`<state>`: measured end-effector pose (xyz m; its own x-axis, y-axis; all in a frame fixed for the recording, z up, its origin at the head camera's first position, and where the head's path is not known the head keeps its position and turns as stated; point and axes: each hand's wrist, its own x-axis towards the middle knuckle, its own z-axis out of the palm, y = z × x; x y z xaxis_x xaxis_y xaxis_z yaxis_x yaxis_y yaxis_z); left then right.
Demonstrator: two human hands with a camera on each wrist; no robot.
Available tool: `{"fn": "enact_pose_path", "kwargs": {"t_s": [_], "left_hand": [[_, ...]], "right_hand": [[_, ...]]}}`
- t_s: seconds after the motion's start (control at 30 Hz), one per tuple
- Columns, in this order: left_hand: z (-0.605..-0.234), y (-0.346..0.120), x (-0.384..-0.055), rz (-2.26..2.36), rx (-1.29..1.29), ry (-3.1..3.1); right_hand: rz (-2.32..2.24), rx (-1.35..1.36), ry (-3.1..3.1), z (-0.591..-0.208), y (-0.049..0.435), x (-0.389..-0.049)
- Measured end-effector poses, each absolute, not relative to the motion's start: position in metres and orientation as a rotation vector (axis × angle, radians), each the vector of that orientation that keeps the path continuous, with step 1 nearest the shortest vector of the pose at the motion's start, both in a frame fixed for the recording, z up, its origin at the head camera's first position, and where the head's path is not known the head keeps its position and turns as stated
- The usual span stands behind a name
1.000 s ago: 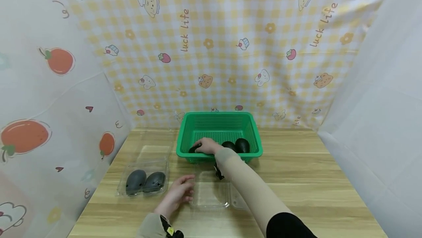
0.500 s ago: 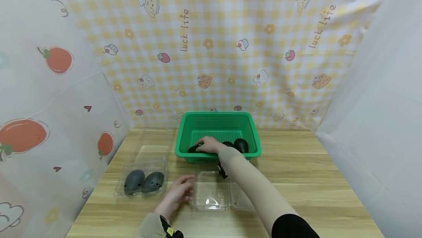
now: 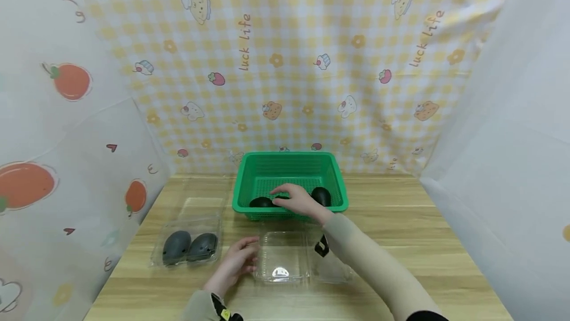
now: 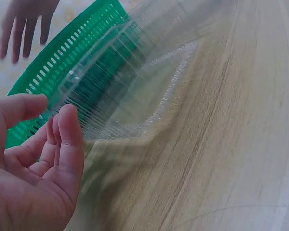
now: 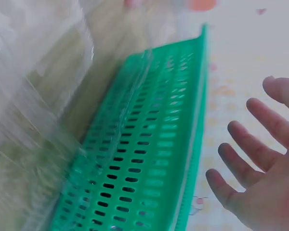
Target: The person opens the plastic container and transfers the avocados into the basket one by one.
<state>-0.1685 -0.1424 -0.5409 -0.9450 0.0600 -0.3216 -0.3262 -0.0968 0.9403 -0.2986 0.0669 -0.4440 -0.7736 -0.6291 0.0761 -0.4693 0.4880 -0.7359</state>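
In the head view my right hand [image 3: 298, 200] is over the front of the green basket [image 3: 289, 159], fingers spread around the middle dark, egg-shaped avocado [image 3: 281, 197]. The right wrist view shows those fingers extended, nothing between them. A second avocado [image 3: 261, 202] lies at the basket's left and a third [image 3: 321, 196] at its right. My left hand [image 3: 236, 261] holds the left edge of a clear plastic clamshell box [image 3: 282, 256], which is open on the table. Its thumb and curled fingers [image 4: 70, 130] meet at the box's rim in the left wrist view.
Left of my left hand stands another clear clamshell [image 3: 189, 219] with its lid raised back; two avocados [image 3: 176, 248] sit in it. The open lid [image 3: 329, 264] of the nearer box lies to its right, below my right forearm. A patterned curtain [image 3: 285, 64] hangs behind the table.
My right hand has left the left avocado in the basket and shifted right, over the middle one. The left hand stays at the box's edge. The head view has turned slightly right.
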Motion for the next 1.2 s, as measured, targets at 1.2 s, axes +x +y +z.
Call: {"fn": "enact_pose_path", "kwargs": {"t_s": [1.2], "left_hand": [[-0.544,-0.141,-0.170,2.104,-0.314,1.917]], "right_hand": [[-1.032,-0.631,2.664,-0.512,0.120,-0.212]]}}
